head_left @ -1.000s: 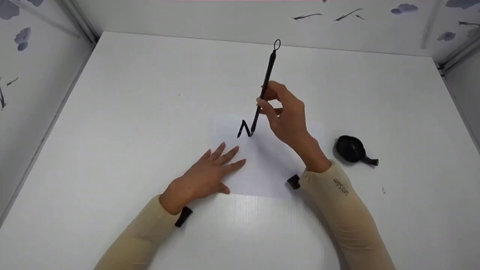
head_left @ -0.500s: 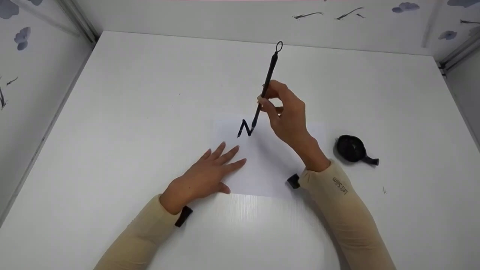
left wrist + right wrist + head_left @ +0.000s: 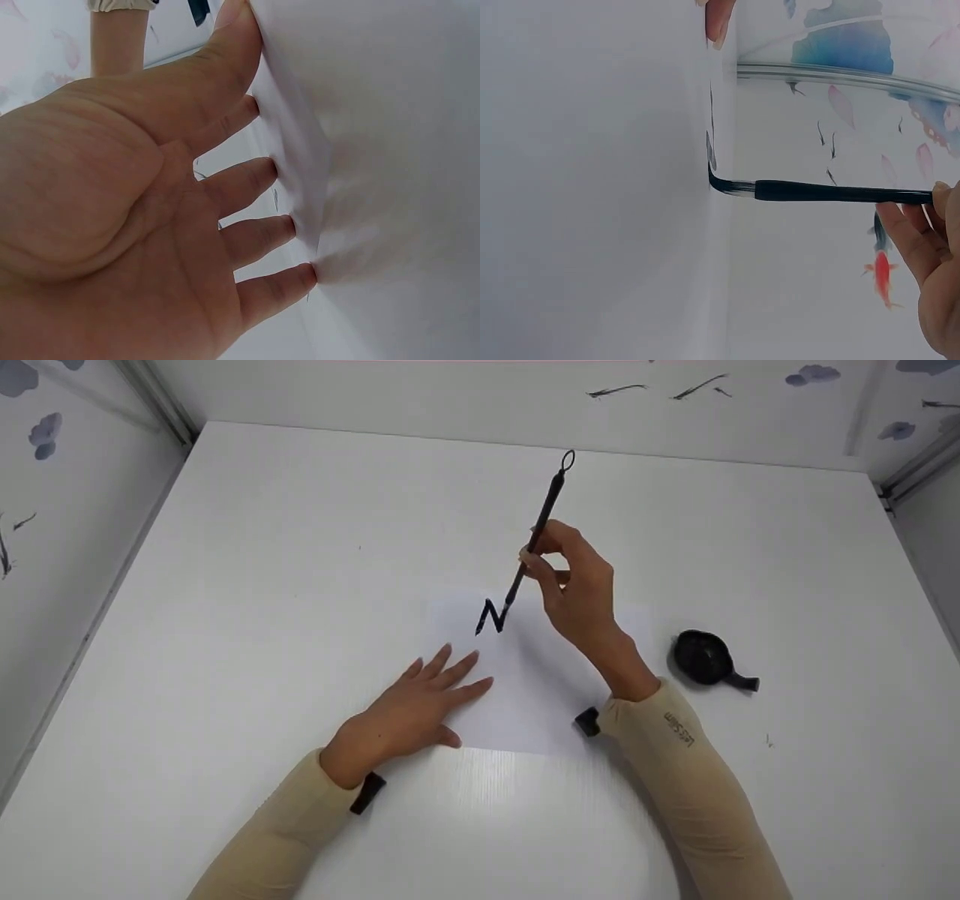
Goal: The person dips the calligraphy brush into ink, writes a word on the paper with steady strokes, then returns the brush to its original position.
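Observation:
My right hand [image 3: 581, 585] pinches a black writing brush [image 3: 546, 510] by its handle between thumb and fingers, the looped end up. In the right wrist view the inked bristles [image 3: 727, 186] bend against the white paper [image 3: 517, 697]. Beside the tip runs a black zigzag stroke [image 3: 491, 615], shaped like an N. My left hand [image 3: 409, 712] rests on the paper's left part with its fingers spread. The left wrist view shows the left fingertips [image 3: 285, 225] touching the sheet.
A small black ink dish [image 3: 701, 658] with a short handle stands on the white table [image 3: 225, 585], right of the paper. White panels [image 3: 450, 397] printed with flowers and fish surround the table at the back and sides.
The brush tip has moved up and slightly right, drawing the last leg of the zigzag upward. Its handle tilts a little more to the right. The left hand has stayed put.

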A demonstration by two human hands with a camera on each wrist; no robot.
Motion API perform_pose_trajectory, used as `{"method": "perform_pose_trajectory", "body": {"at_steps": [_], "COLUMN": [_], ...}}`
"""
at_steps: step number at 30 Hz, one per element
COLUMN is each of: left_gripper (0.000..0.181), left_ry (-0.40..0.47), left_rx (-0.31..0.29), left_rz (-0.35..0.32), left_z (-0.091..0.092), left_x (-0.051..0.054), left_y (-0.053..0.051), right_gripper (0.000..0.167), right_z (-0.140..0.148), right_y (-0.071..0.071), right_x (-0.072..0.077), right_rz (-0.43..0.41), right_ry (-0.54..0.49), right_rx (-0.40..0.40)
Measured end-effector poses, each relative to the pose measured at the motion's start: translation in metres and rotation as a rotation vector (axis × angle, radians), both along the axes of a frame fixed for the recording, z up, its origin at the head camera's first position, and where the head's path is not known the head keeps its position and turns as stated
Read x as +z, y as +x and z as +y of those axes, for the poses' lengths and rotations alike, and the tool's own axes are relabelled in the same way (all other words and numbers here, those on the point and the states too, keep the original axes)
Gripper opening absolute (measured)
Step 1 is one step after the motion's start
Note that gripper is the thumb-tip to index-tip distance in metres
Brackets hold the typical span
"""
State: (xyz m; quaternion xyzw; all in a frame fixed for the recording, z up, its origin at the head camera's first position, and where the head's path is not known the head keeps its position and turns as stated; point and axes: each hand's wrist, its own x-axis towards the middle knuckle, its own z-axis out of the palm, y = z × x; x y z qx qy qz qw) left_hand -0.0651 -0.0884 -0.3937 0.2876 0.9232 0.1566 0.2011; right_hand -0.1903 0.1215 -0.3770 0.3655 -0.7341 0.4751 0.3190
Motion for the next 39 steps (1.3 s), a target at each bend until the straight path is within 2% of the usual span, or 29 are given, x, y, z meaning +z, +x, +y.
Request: {"method": "perform_pose_trajectory", "body": {"at_steps": [15,27,35,39], "left_gripper": [0.08,0.08,0.08,0.08], "left_ry": [0.025,0.019,0.014,0.019], "left_rx": [-0.018,-0.021,-0.01,-0.009], "left_rz": [0.022,0.02,0.002,0.002], "left_z": [-0.004,-0.001,-0.002,-0.003], "left_x": [-0.001,0.0,0.001,0.001], "left_y": [0.002,0.003,0.004,0.004], "right_gripper": [0.026,0.03,0.028,0.028], "right_z": [-0.001,0.015,0.021,0.02], "right_y": [-0.003,0.003,0.006,0.006], "right_x": [-0.003,0.013,0.011,0.007], "right_rz": [0.001,0.075,0.038,0.019], "right_ry": [-0.03,-0.13,-0.17,-0.137], "right_rx": [-0.039,-0.034,0.0,-0.003]}}
